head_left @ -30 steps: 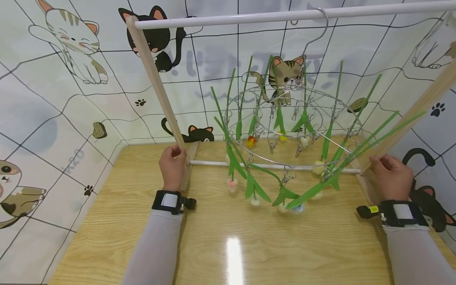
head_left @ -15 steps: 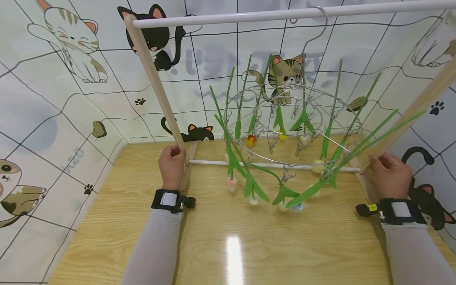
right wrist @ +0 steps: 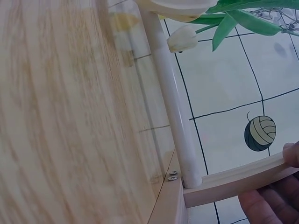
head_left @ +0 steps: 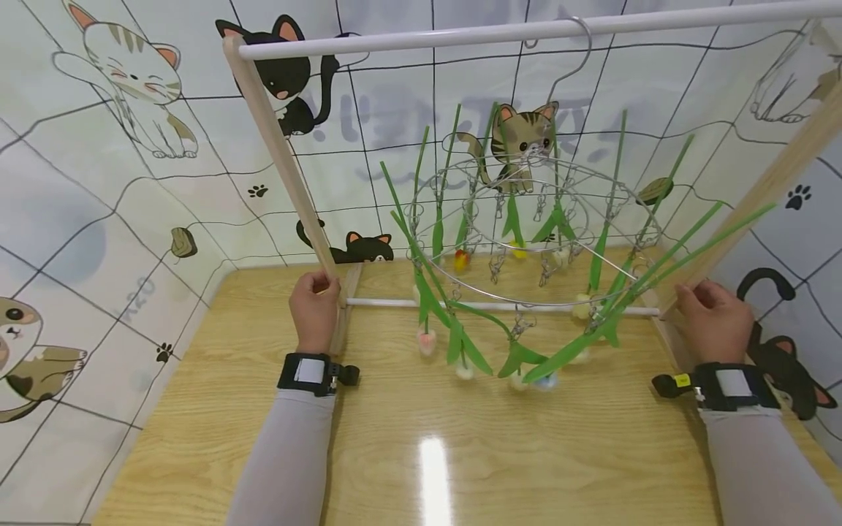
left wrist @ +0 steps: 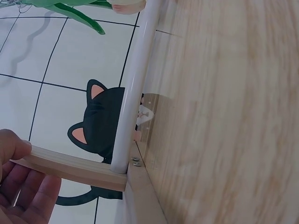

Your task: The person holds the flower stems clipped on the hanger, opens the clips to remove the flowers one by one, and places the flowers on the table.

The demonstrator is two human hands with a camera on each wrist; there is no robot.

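A rack with wooden uprights and white rails stands on the table. My left hand (head_left: 316,313) holds the left upright (head_left: 283,157) near its foot; in the left wrist view the thumb lies on one side of the wooden post (left wrist: 74,169) and the fingers on the other. At the opposite end, my right hand (head_left: 715,321) grips the right upright (head_left: 779,179) low down in the same way. From the top rail (head_left: 421,38) hangs a round wire clip hanger by its hook (head_left: 580,55). Artificial tulips hang head down from its clips, among them a pink tulip (head_left: 426,342) and a blue tulip (head_left: 546,381).
A white lower rail (head_left: 375,302) joins the two uprights close over the wooden table (head_left: 526,453). Behind and at both sides rise walls covered with cat drawings (head_left: 283,73). Several metal clips on the hanger carry no flower.
The head view has shifted slightly, so the rack and hands appear a little farther left. Both hands keep their hold on the uprights.
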